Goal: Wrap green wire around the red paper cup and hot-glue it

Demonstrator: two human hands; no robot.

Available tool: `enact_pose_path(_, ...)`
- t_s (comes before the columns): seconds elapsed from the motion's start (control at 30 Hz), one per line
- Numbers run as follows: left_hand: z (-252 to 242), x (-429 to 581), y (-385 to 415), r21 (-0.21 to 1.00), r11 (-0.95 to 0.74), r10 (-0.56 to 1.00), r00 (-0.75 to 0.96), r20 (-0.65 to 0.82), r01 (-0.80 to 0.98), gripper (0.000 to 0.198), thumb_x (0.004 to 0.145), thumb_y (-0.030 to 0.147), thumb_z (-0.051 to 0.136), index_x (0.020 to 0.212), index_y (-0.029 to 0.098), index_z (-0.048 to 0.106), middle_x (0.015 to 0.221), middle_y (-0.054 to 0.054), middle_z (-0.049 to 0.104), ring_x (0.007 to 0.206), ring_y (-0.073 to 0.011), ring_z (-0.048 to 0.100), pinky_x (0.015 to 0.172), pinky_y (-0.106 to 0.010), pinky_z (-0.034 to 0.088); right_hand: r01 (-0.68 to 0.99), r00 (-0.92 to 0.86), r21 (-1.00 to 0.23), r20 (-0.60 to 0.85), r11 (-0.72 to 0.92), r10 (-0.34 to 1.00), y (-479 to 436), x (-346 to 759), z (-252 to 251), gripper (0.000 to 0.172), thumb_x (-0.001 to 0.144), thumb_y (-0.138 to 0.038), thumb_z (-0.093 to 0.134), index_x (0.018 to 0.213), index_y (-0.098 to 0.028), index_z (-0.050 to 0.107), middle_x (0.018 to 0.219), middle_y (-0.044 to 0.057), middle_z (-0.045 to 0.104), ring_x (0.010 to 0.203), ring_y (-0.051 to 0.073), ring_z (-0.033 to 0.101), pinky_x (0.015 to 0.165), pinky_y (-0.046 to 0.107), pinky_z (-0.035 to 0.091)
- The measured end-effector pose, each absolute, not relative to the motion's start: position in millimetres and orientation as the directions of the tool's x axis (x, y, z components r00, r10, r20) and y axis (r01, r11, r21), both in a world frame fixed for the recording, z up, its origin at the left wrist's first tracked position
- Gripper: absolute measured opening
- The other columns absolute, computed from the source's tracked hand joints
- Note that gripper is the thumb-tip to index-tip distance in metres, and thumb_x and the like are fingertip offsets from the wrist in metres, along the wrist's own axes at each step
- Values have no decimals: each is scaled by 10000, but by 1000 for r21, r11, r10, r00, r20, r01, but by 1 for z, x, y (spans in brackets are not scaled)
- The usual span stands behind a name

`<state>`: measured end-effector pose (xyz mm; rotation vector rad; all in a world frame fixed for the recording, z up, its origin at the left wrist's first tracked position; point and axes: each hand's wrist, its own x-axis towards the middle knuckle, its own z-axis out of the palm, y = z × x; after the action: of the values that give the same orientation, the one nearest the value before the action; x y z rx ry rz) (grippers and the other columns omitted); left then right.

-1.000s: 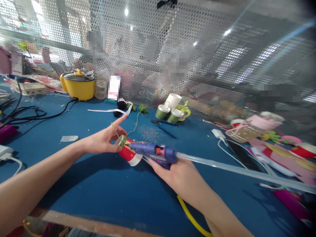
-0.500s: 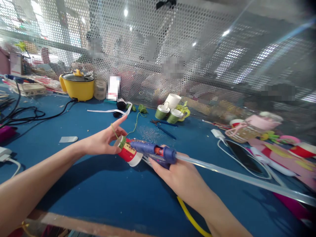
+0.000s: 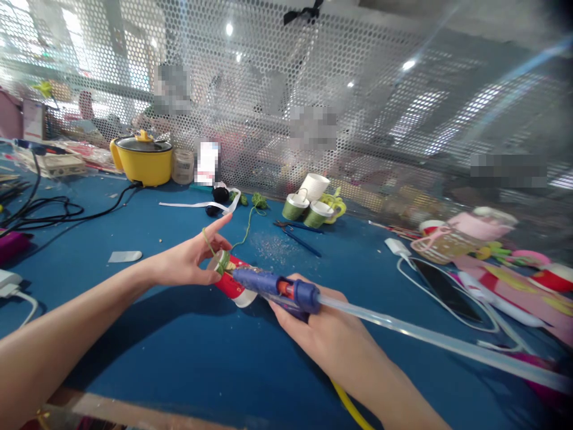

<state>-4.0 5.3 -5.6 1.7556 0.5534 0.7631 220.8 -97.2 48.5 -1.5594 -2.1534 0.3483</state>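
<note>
My left hand (image 3: 197,258) grips a red and white paper cup (image 3: 233,286) by its rim end, the cup lying tilted over the blue table. Green yarn (image 3: 248,227) loops over a finger and runs to a small ball (image 3: 258,200) further back; some is wound around the cup near the rim. In my right hand (image 3: 317,316) is a blue hot glue gun (image 3: 264,280), its nozzle at the cup's yarn-wrapped part. A long clear glue stick (image 3: 416,328) sticks out of its back. Whether the nozzle touches the cup I cannot tell.
Pliers (image 3: 298,234) lie beyond the gun, before two green-wrapped cups (image 3: 295,206) and a white cup (image 3: 316,186). A yellow electric pot (image 3: 145,160) stands back left. A phone (image 3: 445,289) with white cables lies right. Perforated metal (image 3: 268,89) closes off the back.
The glue gun's nozzle has shifted slightly left and down, closer to the yarn by the cup's rim. My left hand still holds the cup in about the same place.
</note>
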Motion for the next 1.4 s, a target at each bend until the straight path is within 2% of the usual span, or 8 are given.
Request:
enact_pose_path(0.13,-5,-4,5,955,-296,690,688,226,-17,999,683,94,638,1442,353,41,1110,-54,460,928,-166,497,822,-365,424,831,-260,-442,226,337,939,-96,221,49,148,817,-159,502,686,-227,490,643,-28,595,531,127,540,512,238,437)
enact_pose_path(0.27,-4,-4,5,957,-288,673,705,224,-29,1015,664,64,628,1442,347,40,1120,-55,454,980,-177,491,877,-394,401,844,-277,-393,266,366,923,-94,220,55,118,805,-149,507,750,-217,586,687,12,647,615,167,617,596,268,494)
enact_pose_path(0.5,-2,-4,4,955,-293,645,727,234,-46,1029,647,48,612,1442,334,25,1152,-59,433,1037,-185,484,921,-399,389,881,-267,-299,326,367,907,-89,223,57,113,784,-163,538,793,-194,646,728,48,693,673,204,676,603,278,531)
enact_pose_path(0.8,-1,-5,3,948,-315,643,726,242,-37,1016,653,48,611,1440,349,43,1143,-54,438,1022,-180,494,923,-407,398,864,-242,-365,301,346,922,-92,220,51,119,802,-162,514,770,-203,621,711,15,681,624,173,649,608,261,520)
enact_pose_path(0.97,-2,-5,3,949,-311,633,735,241,-43,1025,651,40,612,1439,358,37,1158,-54,435,1049,-186,489,926,-398,403,880,-226,-341,314,332,922,-89,223,52,118,794,-169,521,802,-206,633,746,41,694,693,209,668,627,293,527)
enact_pose_path(1.07,-2,-5,3,949,-310,631,736,246,-52,1022,646,40,614,1440,354,52,1164,-57,440,1078,-201,482,926,-401,407,897,-214,-321,284,303,935,-84,223,53,126,788,-164,529,792,-209,647,720,48,698,665,215,670,590,291,524)
enact_pose_path(1.23,-3,-4,4,949,-313,633,736,242,-42,1028,644,46,615,1442,343,38,1163,-55,432,1083,-200,480,960,-424,377,886,-209,-343,308,313,928,-85,222,51,96,792,-178,544,816,-201,635,748,39,692,707,217,672,627,294,525)
enact_pose_path(1.4,-4,-5,5,943,-333,647,721,249,-27,1011,657,59,610,1443,333,36,1150,-56,429,1010,-176,496,921,-406,386,873,-256,-333,310,356,916,-94,219,55,131,801,-156,516,782,-212,633,703,25,678,630,192,646,613,289,512)
